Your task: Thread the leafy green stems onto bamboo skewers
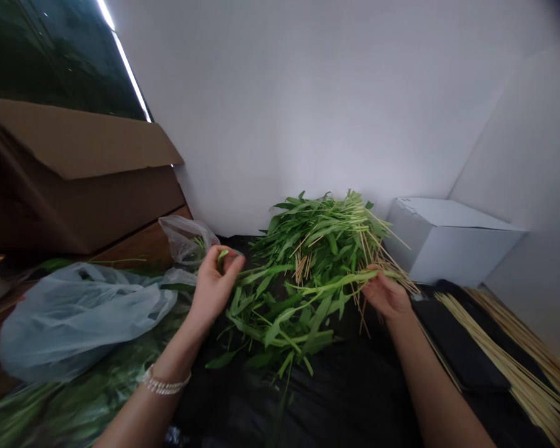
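My right hand (386,294) is closed around the pale stems of a long-leaved green vegetable (329,286), which looks like water spinach. The stems stretch leftward over loose greens (303,333) on a black plastic sheet (350,398). To the left, my left hand (217,277) is raised with fingers curled in a pinch, and a short green stem piece (221,256) shows between them. Behind both hands, a heap of the same greens (315,218) lies against the wall. Several thin bamboo sticks (303,266) poke out of it, with more under the stems at its right.
At left are a pale plastic bag (84,317), bagged greens (79,389), a small clear bag (186,233) and an open cardboard box (98,199). On the right stand a white box (452,239), a dark flat object (462,345) and long bamboo sticks (508,367). A white wall (331,106) rises behind.
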`<action>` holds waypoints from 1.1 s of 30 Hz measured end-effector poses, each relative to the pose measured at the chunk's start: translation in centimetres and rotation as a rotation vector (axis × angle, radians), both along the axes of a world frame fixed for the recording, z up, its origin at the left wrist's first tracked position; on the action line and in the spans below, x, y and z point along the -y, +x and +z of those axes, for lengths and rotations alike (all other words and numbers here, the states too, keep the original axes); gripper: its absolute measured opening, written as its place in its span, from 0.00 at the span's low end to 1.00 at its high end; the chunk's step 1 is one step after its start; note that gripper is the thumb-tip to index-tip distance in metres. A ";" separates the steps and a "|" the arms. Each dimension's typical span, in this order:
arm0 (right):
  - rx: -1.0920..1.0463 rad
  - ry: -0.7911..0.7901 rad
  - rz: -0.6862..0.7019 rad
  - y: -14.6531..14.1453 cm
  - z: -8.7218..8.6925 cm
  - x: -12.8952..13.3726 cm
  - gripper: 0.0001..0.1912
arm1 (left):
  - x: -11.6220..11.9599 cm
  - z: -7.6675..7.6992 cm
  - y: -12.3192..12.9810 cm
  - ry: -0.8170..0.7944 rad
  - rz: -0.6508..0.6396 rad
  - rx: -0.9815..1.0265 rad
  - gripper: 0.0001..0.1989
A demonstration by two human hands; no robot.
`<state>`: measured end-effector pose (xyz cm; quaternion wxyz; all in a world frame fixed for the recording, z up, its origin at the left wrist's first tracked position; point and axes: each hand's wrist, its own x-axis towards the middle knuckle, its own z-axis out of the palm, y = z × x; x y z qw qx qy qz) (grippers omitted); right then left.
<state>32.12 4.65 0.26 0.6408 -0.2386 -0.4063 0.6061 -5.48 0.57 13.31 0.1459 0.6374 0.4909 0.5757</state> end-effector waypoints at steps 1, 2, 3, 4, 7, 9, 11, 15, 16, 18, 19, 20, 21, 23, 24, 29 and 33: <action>0.001 0.007 -0.001 0.0 0.0 0.0 0.10 | 0.4 0.1 0.6 -0.027 -0.024 -0.041 0.07; 0.001 0.017 0.000 0.0 0.1 0.1 0.10 | 0.7 0.1 1.2 -0.061 -0.058 -0.082 0.07; -0.001 0.028 0.007 0.0 0.1 0.2 0.10 | 1.0 0.1 1.7 -0.096 -0.094 -0.127 0.07; -0.005 0.039 0.018 0.0 0.1 0.3 0.11 | 1.3 0.1 2.1 -0.127 -0.124 -0.179 0.08; -0.004 0.062 0.066 0.0 0.1 0.7 0.12 | 1.9 0.3 2.7 -0.109 -0.153 -0.357 0.12; 0.008 0.075 0.086 0.0 -0.1 0.9 0.12 | 2.1 0.3 2.8 -0.027 -0.173 -0.464 0.13; 0.022 0.090 0.092 0.0 -0.3 1.0 0.12 | 2.3 0.1 2.7 0.051 -0.220 -0.530 0.12; 0.074 0.123 0.088 0.1 -0.7 0.8 0.11 | 2.6 -0.7 3.1 0.184 -0.265 -0.507 0.09; 0.093 0.127 0.091 0.1 -0.8 0.8 0.11 | 2.6 -0.9 3.2 0.216 -0.260 -0.489 0.09; 0.126 0.127 0.102 0.1 -0.9 0.8 0.11 | 2.6 -1.3 3.5 0.257 -0.246 -0.472 0.07; 0.133 0.127 0.104 0.1 -0.9 0.8 0.11 | 2.5 -1.5 3.6 0.265 -0.241 -0.478 0.07; 0.136 0.127 0.106 0.0 -0.9 0.8 0.11 | 2.4 -1.7 3.7 0.268 -0.239 -0.494 0.07; 0.136 0.126 0.109 0.0 -0.8 0.8 0.11 | 2.3 -1.9 3.8 0.270 -0.239 -0.515 0.08; 0.133 0.124 0.119 -0.2 -0.7 0.8 0.11 | 2.1 -2.4 3.8 0.268 -0.241 -0.572 0.08; 0.132 0.120 0.129 -0.3 -0.7 0.9 0.11 | 2.0 -2.6 3.9 0.266 -0.240 -0.606 0.09; 0.085 0.105 0.177 -0.9 -0.1 1.3 0.12 | 1.7 -3.8 4.4 0.225 -0.197 -0.814 0.12; 0.080 0.113 0.195 -1.4 0.3 1.5 0.11 | 1.4 -4.0 5.1 0.153 -0.190 -0.973 0.13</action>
